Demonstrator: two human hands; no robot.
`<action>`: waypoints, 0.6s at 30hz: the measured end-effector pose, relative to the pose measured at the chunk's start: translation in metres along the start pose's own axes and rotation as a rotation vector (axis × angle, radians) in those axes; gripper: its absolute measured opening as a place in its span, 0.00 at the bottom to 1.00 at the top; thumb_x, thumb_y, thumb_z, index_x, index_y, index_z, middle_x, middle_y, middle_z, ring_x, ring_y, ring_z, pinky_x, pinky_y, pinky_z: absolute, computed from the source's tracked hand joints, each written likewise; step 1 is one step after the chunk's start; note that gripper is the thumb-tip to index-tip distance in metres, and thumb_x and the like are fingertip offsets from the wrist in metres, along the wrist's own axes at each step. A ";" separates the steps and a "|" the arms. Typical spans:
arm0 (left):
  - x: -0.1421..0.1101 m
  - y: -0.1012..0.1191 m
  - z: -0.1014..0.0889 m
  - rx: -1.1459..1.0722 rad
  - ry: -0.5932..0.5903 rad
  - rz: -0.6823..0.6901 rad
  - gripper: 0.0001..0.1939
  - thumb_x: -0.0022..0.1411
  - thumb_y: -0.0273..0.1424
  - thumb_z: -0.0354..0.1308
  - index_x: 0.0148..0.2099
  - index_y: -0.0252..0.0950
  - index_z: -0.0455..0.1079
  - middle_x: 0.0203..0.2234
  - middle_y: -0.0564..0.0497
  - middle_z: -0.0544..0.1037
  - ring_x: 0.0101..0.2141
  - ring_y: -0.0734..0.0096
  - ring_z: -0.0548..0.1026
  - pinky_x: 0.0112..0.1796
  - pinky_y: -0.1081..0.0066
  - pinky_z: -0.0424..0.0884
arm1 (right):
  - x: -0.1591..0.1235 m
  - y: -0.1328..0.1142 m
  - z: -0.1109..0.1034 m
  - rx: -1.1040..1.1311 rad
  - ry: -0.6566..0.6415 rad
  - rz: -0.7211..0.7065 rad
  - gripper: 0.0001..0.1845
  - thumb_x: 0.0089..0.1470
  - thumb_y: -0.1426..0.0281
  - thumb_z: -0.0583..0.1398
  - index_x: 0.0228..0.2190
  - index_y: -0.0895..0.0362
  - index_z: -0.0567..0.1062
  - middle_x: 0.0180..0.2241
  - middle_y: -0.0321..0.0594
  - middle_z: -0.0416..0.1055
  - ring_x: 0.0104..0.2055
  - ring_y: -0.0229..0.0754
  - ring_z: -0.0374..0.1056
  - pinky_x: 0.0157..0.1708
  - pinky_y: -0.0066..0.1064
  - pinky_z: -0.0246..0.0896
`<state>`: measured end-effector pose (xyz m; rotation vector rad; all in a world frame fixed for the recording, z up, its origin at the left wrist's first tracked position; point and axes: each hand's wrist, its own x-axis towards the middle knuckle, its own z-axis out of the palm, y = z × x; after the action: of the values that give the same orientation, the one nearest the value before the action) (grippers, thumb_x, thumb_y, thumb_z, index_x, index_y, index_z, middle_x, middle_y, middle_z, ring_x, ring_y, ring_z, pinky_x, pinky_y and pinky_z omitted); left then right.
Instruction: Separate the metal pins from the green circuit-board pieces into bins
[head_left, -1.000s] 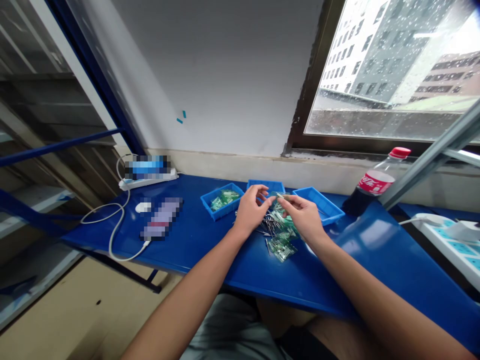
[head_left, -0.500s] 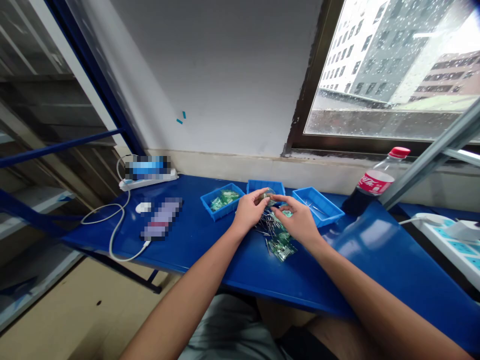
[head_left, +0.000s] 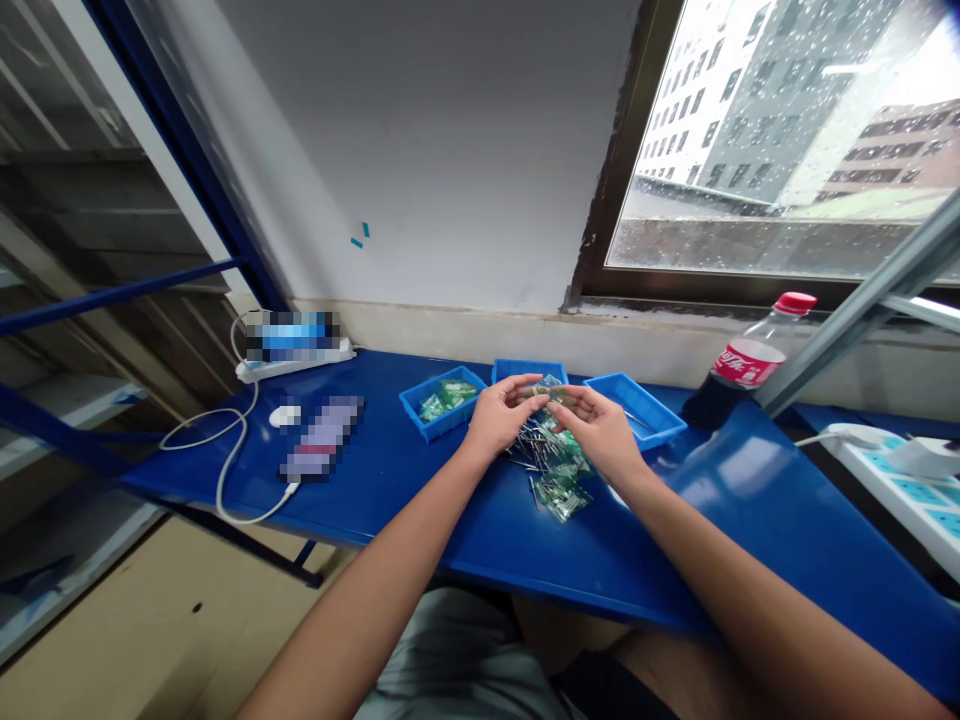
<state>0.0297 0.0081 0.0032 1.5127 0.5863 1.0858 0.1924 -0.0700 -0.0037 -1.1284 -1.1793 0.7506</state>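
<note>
Over a pile of small parts, my left hand (head_left: pixel 498 415) and my right hand (head_left: pixel 602 430) meet with thumbs and fingers pinched. Both grip a small clear plastic bag (head_left: pixel 553 383) with a greenish tint; the fingers partly cover it, and its contents are too small to tell. Under my hands lie loose thin metal pieces (head_left: pixel 529 452) that look like screws or pins. Several more small clear bags (head_left: pixel 564 497) with greenish and metallic contents are heaped on the blue table (head_left: pixel 420 500) nearer to me.
Behind my hands stand a left blue tray (head_left: pixel 429 430) holding small bags, a middle blue tray (head_left: pixel 529 368) and a right blue tray (head_left: pixel 660 437) with a few thin pieces. A cola bottle (head_left: pixel 750 362), a power strip (head_left: pixel 892 480) and a cabled phone (head_left: pixel 322 440) flank them.
My right hand dipped toward the left hand and the pile, then came back up to the bag. The bag stays between both hands, and its tilt differs. The view has shifted slightly.
</note>
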 end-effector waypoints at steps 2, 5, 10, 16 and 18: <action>0.000 0.000 0.000 0.042 0.023 0.005 0.24 0.60 0.31 0.72 0.58 0.34 0.77 0.50 0.39 0.84 0.47 0.57 0.84 0.53 0.56 0.80 | 0.000 -0.001 0.001 0.051 0.013 0.026 0.24 0.52 0.53 0.73 0.45 0.54 0.80 0.44 0.46 0.83 0.43 0.52 0.80 0.38 0.42 0.80; -0.002 0.003 0.000 0.170 0.029 0.059 0.20 0.64 0.33 0.70 0.57 0.35 0.78 0.52 0.39 0.83 0.45 0.58 0.84 0.48 0.58 0.82 | 0.000 -0.001 0.001 0.060 0.042 0.050 0.25 0.49 0.53 0.74 0.43 0.55 0.80 0.42 0.46 0.83 0.40 0.51 0.81 0.38 0.43 0.81; -0.008 0.011 0.002 0.568 0.034 0.388 0.20 0.68 0.30 0.65 0.61 0.42 0.76 0.66 0.42 0.70 0.63 0.53 0.72 0.58 0.51 0.76 | 0.001 0.001 -0.002 -0.018 0.121 0.067 0.28 0.50 0.53 0.73 0.47 0.53 0.75 0.38 0.42 0.83 0.23 0.43 0.75 0.25 0.38 0.75; -0.009 0.008 0.004 0.711 -0.149 0.522 0.19 0.65 0.30 0.67 0.58 0.40 0.78 0.55 0.43 0.80 0.60 0.51 0.73 0.63 0.48 0.69 | 0.000 -0.005 -0.002 0.067 0.107 0.086 0.28 0.54 0.52 0.71 0.51 0.52 0.75 0.39 0.43 0.82 0.35 0.51 0.80 0.33 0.42 0.79; -0.009 0.008 0.004 0.683 -0.140 0.473 0.19 0.65 0.30 0.67 0.59 0.39 0.78 0.54 0.43 0.81 0.57 0.54 0.77 0.61 0.51 0.72 | 0.000 -0.007 -0.001 0.110 0.089 0.098 0.29 0.56 0.51 0.69 0.53 0.51 0.74 0.39 0.44 0.82 0.41 0.54 0.81 0.36 0.44 0.80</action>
<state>0.0275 -0.0030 0.0085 2.3910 0.5404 1.1764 0.1929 -0.0724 0.0026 -1.1225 -1.0019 0.8215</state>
